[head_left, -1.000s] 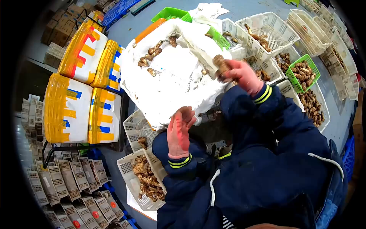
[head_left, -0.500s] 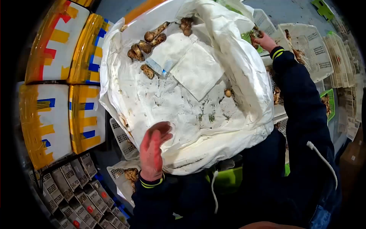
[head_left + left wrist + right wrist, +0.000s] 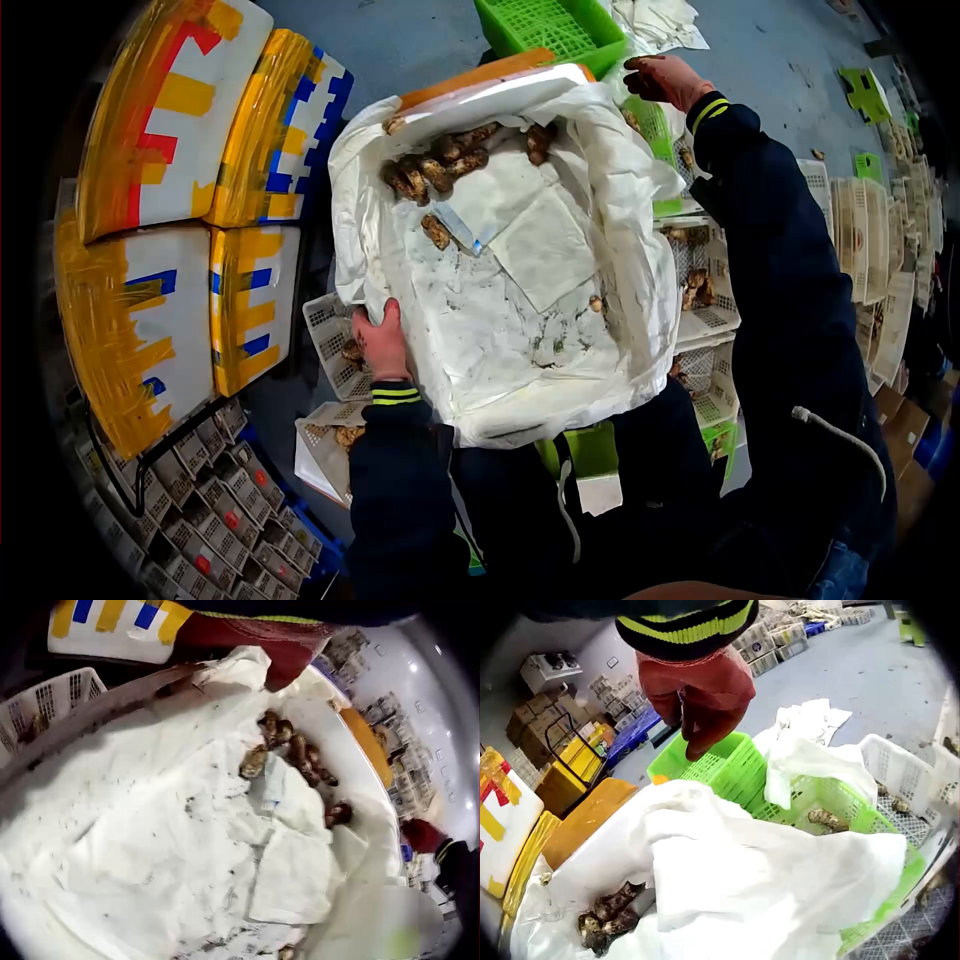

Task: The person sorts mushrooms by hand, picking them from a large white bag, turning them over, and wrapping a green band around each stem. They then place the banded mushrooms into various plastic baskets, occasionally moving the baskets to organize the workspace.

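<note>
A foam box lined with white cloth [image 3: 450, 330] stands before the person, several brown mushrooms [image 3: 436, 172] grouped at its far left inside and one smaller mushroom [image 3: 435, 232] nearer. The left hand [image 3: 382, 345] grips the cloth-covered left rim; in the left wrist view that hand [image 3: 259, 645] is at the top, its fingertips partly hidden. Beyond the box's far right corner the right hand [image 3: 670, 80] hangs in the air with nothing visible in it, fingers loosely bent. In the right wrist view it [image 3: 697, 694] is above the green baskets [image 3: 731, 761].
Taped foam boxes [image 3: 150, 320] are stacked at the left, above rows of grey crates [image 3: 225, 510]. White baskets [image 3: 708, 300] with mushrooms stand at the right. A green basket [image 3: 550, 30] and a white cloth [image 3: 660, 25] lie beyond the box.
The left hand has moved from above the near left edge onto the left rim. The right hand, which held a mushroom a second ago, is now empty beyond the far right corner. The head view has shifted.
</note>
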